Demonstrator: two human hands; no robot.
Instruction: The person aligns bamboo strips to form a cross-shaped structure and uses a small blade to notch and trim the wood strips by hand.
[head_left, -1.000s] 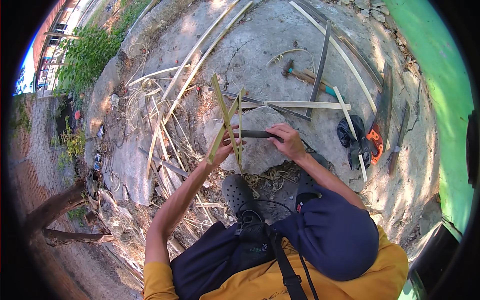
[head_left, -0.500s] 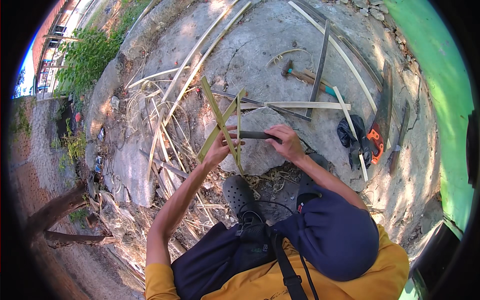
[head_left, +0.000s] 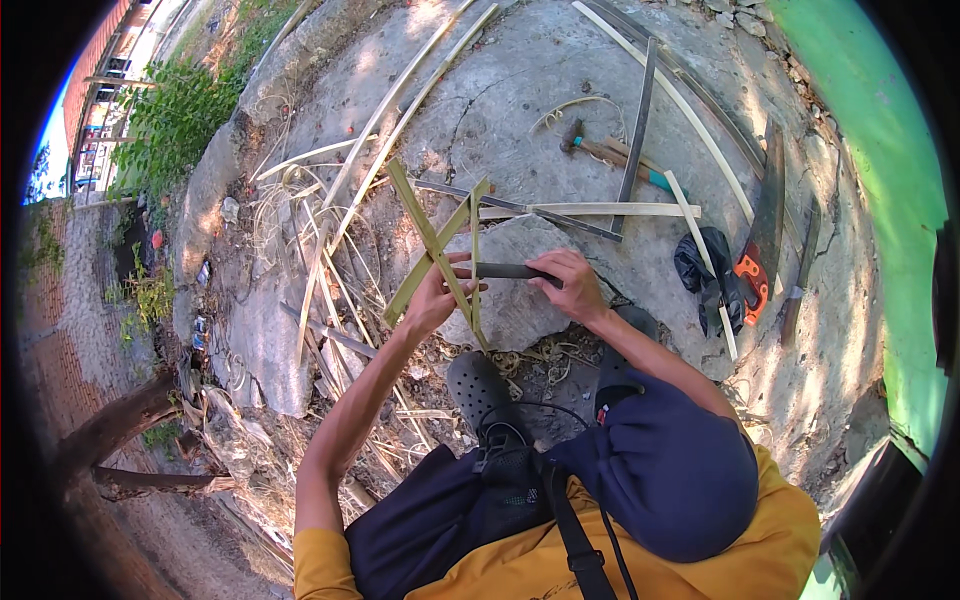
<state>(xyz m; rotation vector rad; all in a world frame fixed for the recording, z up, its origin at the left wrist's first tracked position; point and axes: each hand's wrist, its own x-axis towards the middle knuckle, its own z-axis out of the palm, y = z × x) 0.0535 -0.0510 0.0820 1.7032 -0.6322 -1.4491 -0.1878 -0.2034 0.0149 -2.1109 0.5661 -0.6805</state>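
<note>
Well, through the head view I see the crossed strips [head_left: 432,246] have swung a little leftward over the last second, their upper and lower left ends drifting outward, while the dark rod [head_left: 510,271] has barely shifted. I read that as the strips being turned against a steadied rod, so the work in hand looks like adjusting. The hands are apart: the left hand [head_left: 432,303] grips the strips near their crossing, its fingers spread about them, and the right hand [head_left: 572,282] is closed on the rod's right end. The rod lies between the hands, over the stone [head_left: 515,315], its long axis running nearly left to right and its left end at the strips. One strip points from ahead of the left hand down toward the wearer's right; another slants oppositely. Beyond the right hand rest a hammer [head_left: 603,152] and, farther right, a saw [head_left: 770,215].
</note>
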